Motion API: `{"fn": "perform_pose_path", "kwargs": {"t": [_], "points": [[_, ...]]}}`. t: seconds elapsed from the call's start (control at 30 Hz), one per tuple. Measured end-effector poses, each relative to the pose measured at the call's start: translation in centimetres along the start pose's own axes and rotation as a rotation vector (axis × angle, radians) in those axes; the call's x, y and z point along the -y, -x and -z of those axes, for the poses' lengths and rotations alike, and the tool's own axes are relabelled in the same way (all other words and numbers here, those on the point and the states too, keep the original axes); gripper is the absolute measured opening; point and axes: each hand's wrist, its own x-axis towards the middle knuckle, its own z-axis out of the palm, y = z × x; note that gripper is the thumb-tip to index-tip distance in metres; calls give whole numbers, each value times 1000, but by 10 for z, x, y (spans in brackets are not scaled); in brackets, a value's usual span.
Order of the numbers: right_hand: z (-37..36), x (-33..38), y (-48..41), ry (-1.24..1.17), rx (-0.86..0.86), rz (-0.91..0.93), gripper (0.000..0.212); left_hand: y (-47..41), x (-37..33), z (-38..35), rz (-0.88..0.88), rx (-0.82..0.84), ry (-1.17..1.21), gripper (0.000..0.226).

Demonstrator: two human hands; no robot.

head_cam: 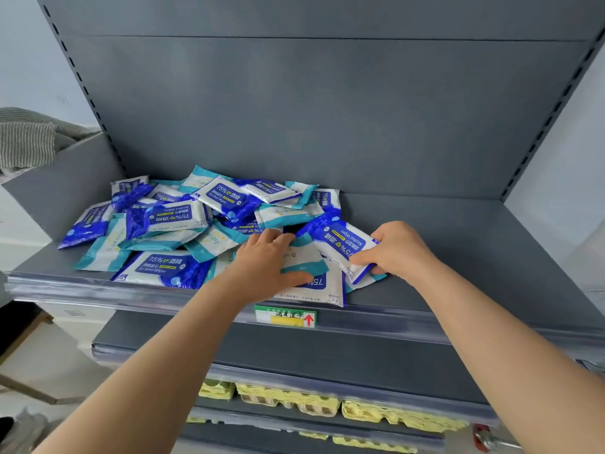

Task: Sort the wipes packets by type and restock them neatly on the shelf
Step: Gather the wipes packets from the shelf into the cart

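Head view, looking down, near shelf

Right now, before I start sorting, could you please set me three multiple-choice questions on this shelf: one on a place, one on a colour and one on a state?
1. Where does the mixed pile of wipes packets lie?
A. on a table top
B. on the left and middle of the grey shelf
C. in a shopping basket

2. What colour is the arrow on the shelf label?
A. red
B. blue
C. black

3. What is the right hand doing?
A. hanging free
B. pressing the label
C. gripping a blue alcohol wipes packet

Answers:
1 B: the heap sits on that shelf, whose right end is bare.
2 A: a red arrow points up beside the handwriting.
3 C: the thumb lies on top and the fingers curl round the packet's edge.
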Motion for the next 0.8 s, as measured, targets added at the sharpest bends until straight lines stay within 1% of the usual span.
{"fn": "perform_pose_path", "kwargs": {"t": [0.1,0.23,0.3,0.47,0.57,0.7,0.8], "points": [[-2,1,1,-40,67,-6,37,-3,0,1,55,9,4,93],[-3,-2,-3,-157,125,-58,45,-5,-1,6,81,13,163,87],[-3,-5,-4,-234,116,-76,46,-4,-2,6,85,-16,226,80],[6,-16,-10,-484,30,-100,36,-8,-2,6,74,-62,239,53],[11,-14,-18,-609,-2,-94,39,-18,0,8,88,-175,405,38],[15,3,-38,-730,1,-63,27,-39,-3,27,236,-404,600,42],[16,19,-60,-791,51,-60,16,-65,0,44,389,-489,648,43]]}}
